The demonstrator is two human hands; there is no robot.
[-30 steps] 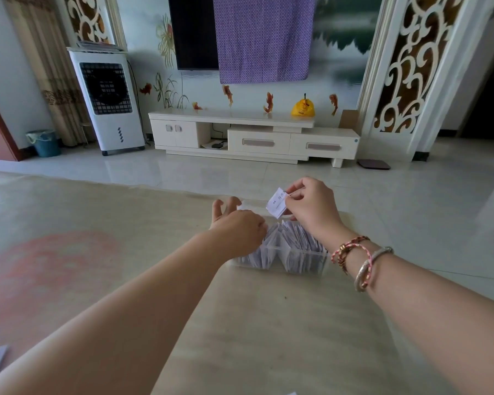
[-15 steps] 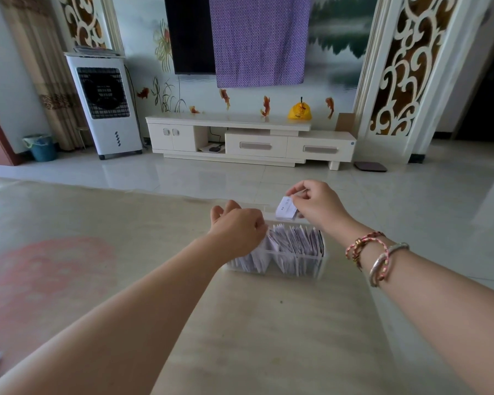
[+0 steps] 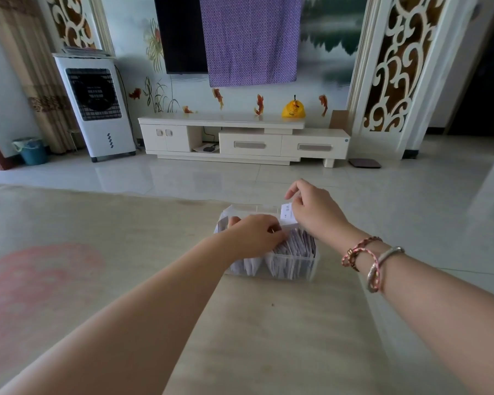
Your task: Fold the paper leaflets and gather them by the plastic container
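Note:
A clear plastic container stands on the beige table near its far edge, packed with several folded white leaflets standing on edge. My right hand is above the container's far right part and pinches one small folded leaflet just over the stack. My left hand is inside the container's left half, fingers curled in among the leaflets; what they touch is hidden by the hand.
The table's far edge runs just behind the container, with glossy tiled floor beyond. A white TV cabinet, an air cooler and a blue bin stand along the far wall.
My right hand has lowered the folded leaflet toward the container's far right corner. My left hand has slid rightward and deeper among the standing leaflets.

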